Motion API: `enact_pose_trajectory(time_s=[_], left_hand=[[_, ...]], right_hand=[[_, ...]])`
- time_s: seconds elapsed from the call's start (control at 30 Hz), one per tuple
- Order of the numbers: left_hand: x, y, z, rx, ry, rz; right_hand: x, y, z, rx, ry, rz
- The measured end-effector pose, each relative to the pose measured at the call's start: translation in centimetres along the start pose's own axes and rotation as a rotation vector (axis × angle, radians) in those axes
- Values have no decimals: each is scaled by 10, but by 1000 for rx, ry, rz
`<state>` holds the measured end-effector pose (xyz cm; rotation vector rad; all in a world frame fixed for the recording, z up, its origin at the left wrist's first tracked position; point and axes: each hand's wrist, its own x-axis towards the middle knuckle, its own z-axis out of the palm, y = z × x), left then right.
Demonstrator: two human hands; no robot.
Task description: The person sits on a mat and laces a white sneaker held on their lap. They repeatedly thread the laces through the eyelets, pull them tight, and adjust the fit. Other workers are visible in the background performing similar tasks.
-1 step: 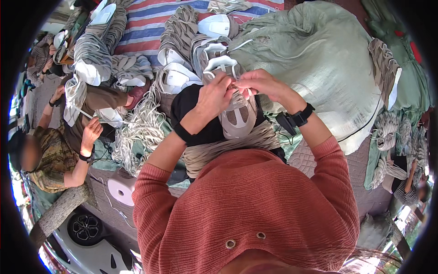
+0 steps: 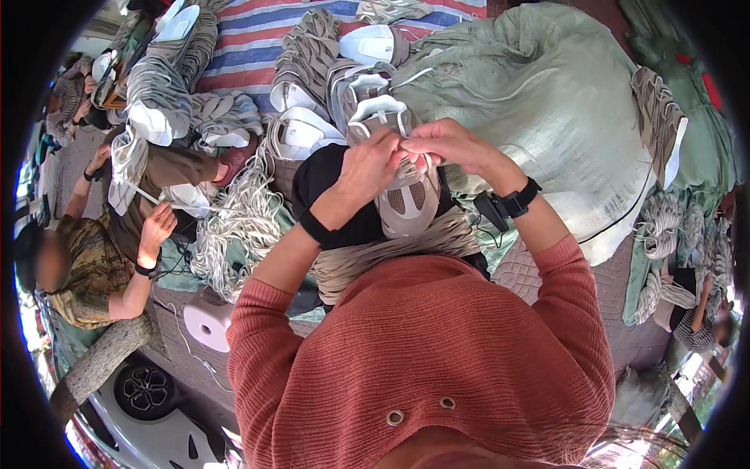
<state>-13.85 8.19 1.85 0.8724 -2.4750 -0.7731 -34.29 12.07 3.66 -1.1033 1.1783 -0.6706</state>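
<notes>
A beige and grey shoe upper (image 2: 408,209) lies on my lap, its toe toward me and its white-lined opening facing away. My left hand (image 2: 366,168) comes over it from the left, fingers closed near the eyelets. From the other side my right hand (image 2: 449,147) meets it, thumb and forefinger pinched together. A pale shoelace (image 2: 426,160) shows by the right fingers; the fingertips hide most of it. Both hands close on that lace just above the upper. A thick bundle of beige laces (image 2: 391,254) lies across my lap.
Stacked shoe uppers (image 2: 305,74) stand beyond my hands on a striped sheet (image 2: 246,47). At right bulges a large pale green sack (image 2: 562,102). Loose laces (image 2: 238,227) heap at left, near a white roll (image 2: 207,322) and a seated co-worker (image 2: 101,258) handling laces.
My fingers have shifted very slightly over the shoe upper. Otherwise everything stands as before.
</notes>
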Motion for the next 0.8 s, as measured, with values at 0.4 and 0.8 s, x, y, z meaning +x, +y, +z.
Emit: enact_pose_trajectory(time_s=[0.4, 0.8], left_hand=[[-40, 52, -16, -6, -134, 423], [0, -12, -26, 386, -7, 220]], right_hand=[[14, -1, 2, -686, 116, -387], [26, -5, 1, -1336, 138, -676]])
